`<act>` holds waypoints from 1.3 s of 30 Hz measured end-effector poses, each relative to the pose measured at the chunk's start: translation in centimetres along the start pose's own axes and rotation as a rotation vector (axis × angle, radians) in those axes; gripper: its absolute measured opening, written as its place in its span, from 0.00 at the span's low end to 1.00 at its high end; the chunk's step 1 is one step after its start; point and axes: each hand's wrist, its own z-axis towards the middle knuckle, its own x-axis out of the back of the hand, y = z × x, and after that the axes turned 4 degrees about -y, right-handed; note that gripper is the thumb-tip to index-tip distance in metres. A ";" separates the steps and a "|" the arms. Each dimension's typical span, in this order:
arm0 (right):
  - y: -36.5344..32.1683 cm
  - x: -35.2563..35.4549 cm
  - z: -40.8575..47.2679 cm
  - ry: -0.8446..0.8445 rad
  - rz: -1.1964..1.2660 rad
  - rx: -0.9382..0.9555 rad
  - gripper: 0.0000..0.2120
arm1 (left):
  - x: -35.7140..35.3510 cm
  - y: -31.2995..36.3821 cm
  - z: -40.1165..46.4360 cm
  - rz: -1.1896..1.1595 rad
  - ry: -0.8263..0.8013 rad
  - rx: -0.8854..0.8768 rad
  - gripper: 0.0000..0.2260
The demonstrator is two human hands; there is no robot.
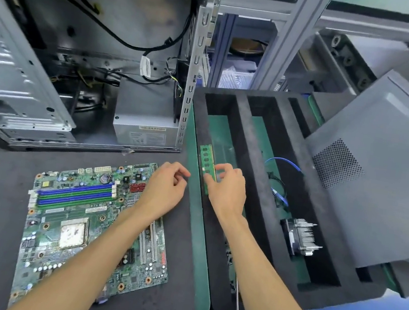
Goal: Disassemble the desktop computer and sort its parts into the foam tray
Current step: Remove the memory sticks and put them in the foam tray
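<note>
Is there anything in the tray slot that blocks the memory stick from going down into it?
Nothing visible does. The right hand holds the memory stick at the left edge of the foam tray's leftmost slot, and the slot floor beside it shows bare.

Bright even light, soft shadows, wide-angle bending at edges.

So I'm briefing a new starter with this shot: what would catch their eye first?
Probably the right hand pinching a green memory stick at the left edge of the black foam tray, with the left hand hovering loosely curled beside it. Next, the bare motherboard lying flat on the mat at lower left. Behind it stands the opened computer case, cables dangling inside.
</note>
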 end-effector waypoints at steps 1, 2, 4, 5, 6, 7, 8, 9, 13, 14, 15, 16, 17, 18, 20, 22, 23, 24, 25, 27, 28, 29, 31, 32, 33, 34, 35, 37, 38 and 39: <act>0.1 0.0 -0.1 0.003 -0.011 0.003 0.15 | 0.0 -0.1 -0.1 0.003 -0.003 -0.001 0.10; 0.1 0.0 -0.2 0.002 -0.019 0.009 0.15 | 0.1 -0.2 -0.1 0.003 -0.006 -0.002 0.10; 0.0 0.0 -0.5 0.004 -0.032 0.024 0.17 | 0.2 -0.3 -0.3 -0.013 -0.007 -0.004 0.10; -0.1 0.0 -0.7 0.017 -0.036 0.030 0.18 | 0.4 -0.4 -0.3 -0.027 -0.002 -0.005 0.11; -0.2 0.1 -0.9 0.041 -0.036 0.040 0.20 | 0.6 -0.5 -0.4 -0.044 0.007 -0.006 0.11; -0.4 0.2 -1.2 0.073 -0.027 0.059 0.20 | 0.8 -0.6 -0.6 -0.060 0.017 -0.007 0.11; -0.7 0.2 -1.4 0.103 0.001 0.087 0.19 | 1.2 -0.7 -0.7 -0.069 0.027 -0.010 0.11; -1.1 0.2 -1.7 0.120 0.046 0.121 0.17 | 1.5 -0.8 -0.8 -0.074 0.037 -0.014 0.11; -3.9 0.0 -3.0 0.068 0.196 0.296 0.08 | 3.6 -1.4 -1.9 -0.121 0.096 -0.021 0.12; -4.7 -0.3 -3.5 0.045 0.207 0.342 0.06 | 4.3 -1.6 -2.3 -0.136 0.111 -0.016 0.12; -5.5 -0.6 -3.9 0.025 0.215 0.382 0.06 | 5.0 -2.0 -2.9 -0.149 0.127 -0.008 0.11; -6.3 -0.9 -4.4 0.004 0.216 0.416 0.06 | 5.7 -2.4 -3.5 -0.159 0.143 0.003 0.11; -7.0 -1.4 -5.0 -0.026 0.204 0.440 0.07 | 6.4 -2.9 -4.1 -0.164 0.162 0.016 0.11; -7.7 -1.8 -5.6 -0.070 0.181 0.454 0.08 | 7.2 -3.5 -4.9 -0.165 0.181 0.028 0.10; -8.9 -2.6 -6.9 -0.172 0.102 0.467 0.11 | 8.5 -4.8 -6.4 -0.158 0.218 0.047 0.10; -9.8 -3.5 -8.4 -0.269 0.038 0.482 0.15 | 9.7 -6.1 -8.0 -0.133 0.261 0.063 0.11; -10.0 -3.9 -9.3 -0.316 0.015 0.491 0.17 | 10.2 -6.8 -8.9 -0.124 0.282 0.073 0.12; -10.2 -4.4 -10.1 -0.355 -0.012 0.501 0.19 | 10.7 -7.4 -9.8 -0.120 0.302 0.082 0.12; -10.2 -4.9 -10.9 -0.385 -0.045 0.511 0.21 | 11.1 -8.0 -10.7 -0.118 0.322 0.091 0.12; -10.0 -5.9 -12.2 -0.425 -0.100 0.524 0.26 | 11.8 -9.5 -12.8 -0.104 0.365 0.104 0.12; -9.9 -6.5 -12.7 -0.442 -0.125 0.526 0.27 | 12.1 -10.3 -13.8 -0.086 0.382 0.111 0.12; -9.6 -7.0 -13.3 -0.456 -0.156 0.528 0.28 | 12.2 -11.3 -14.8 -0.058 0.388 0.119 0.11; -9.1 -8.2 -14.1 -0.459 -0.234 0.550 0.29 | 12.0 -13.1 -16.5 0.021 0.365 0.127 0.08; -8.7 -8.7 -14.5 -0.446 -0.276 0.576 0.30 | 11.7 -13.8 -17.2 0.072 0.345 0.121 0.08; -8.3 -9.2 -14.9 -0.427 -0.312 0.605 0.31 | 11.2 -14.4 -17.8 0.124 0.330 0.103 0.09; -7.9 -9.6 -15.1 -0.407 -0.335 0.629 0.31 | 10.6 -14.8 -18.3 0.167 0.324 0.078 0.10; -7.6 -9.8 -15.2 -0.391 -0.339 0.643 0.32 | 10.1 -15.1 -18.5 0.201 0.325 0.055 0.12; -7.4 -9.9 -15.2 -0.369 -0.327 0.655 0.33 | 9.4 -15.4 -18.8 0.239 0.343 0.031 0.16; -7.3 -9.9 -15.2 -0.358 -0.326 0.661 0.33 | 9.1 -15.5 -18.7 0.247 0.357 0.030 0.18; -7.2 -9.8 -15.1 -0.345 -0.328 0.667 0.32 | 8.9 -15.6 -18.6 0.253 0.370 0.031 0.19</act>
